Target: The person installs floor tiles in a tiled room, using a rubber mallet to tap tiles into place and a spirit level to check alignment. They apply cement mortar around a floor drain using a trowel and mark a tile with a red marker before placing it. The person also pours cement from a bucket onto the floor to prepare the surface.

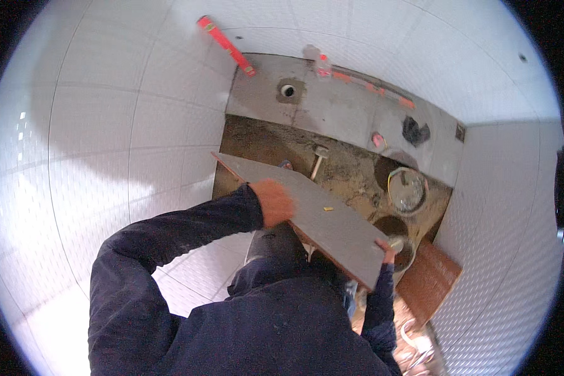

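A long grey board (338,232) with a reddish edge lies tilted across my legs. My left hand (272,202) is on or just over its near edge, blurred, so I cannot make out its fingers. My right hand (387,249) grips the board's right end, beside a small pale object (396,242) I cannot make out. A small yellow piece (328,208) sits on the board's face. Just beyond the board is a pale-headed mallet (318,164).
Buckets (408,191) stand at right, near a brown panel (431,282). The grey ledge (257,94) ahead has a round hole (287,90), a bottle (323,69), a black crumpled item (415,130) and a pink item (377,139). A red level (225,45) leans on the tiled walls (94,125).
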Available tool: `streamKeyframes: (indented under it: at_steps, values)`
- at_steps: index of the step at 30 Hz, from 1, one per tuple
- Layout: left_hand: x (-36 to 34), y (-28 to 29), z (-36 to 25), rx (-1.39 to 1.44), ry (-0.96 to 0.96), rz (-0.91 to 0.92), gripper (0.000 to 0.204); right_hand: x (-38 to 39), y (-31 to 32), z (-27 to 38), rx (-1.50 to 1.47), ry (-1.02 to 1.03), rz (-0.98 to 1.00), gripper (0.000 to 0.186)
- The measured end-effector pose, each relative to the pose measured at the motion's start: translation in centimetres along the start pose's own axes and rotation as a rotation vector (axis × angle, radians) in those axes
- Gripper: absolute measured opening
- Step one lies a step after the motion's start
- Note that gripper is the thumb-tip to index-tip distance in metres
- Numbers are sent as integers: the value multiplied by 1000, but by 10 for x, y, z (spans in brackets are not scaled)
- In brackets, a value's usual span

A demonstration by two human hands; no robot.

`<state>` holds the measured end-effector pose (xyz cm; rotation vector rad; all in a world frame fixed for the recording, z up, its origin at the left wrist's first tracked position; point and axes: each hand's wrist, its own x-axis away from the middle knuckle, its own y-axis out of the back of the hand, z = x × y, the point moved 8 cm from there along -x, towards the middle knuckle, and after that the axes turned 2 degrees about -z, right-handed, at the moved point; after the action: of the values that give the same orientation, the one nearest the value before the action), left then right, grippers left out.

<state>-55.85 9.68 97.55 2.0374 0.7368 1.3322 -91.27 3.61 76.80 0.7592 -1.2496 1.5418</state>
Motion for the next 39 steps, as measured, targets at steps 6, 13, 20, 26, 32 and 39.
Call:
streamKeyframes:
  at_steps: [6, 13, 20, 26, 32, 39]
  values:
    - [120, -113, 78, 232, 394, -400, 43, -1, -126, 16, 295, 93, 75, 32]
    - [182, -303, 96, 602, 786, -922, 59, 12, -298, -21, 379, 17, 45, 35]
    - [96, -541, 142, 2384, 1641, -728, 47, -23, -400, -70, 872, 527, 216, 46]
    - [3, -663, 231, 2419, 1842, -1487, 72, -108, -373, -43, 1367, 518, 485, 65]
    - [-11, -734, 272, 1656, 2446, -1362, 83, -335, -312, -85, 785, 375, 79, 66]
    - [-5, -907, 320, 1137, 2488, -953, 73, -511, -261, -230, 468, 227, 3, 79]
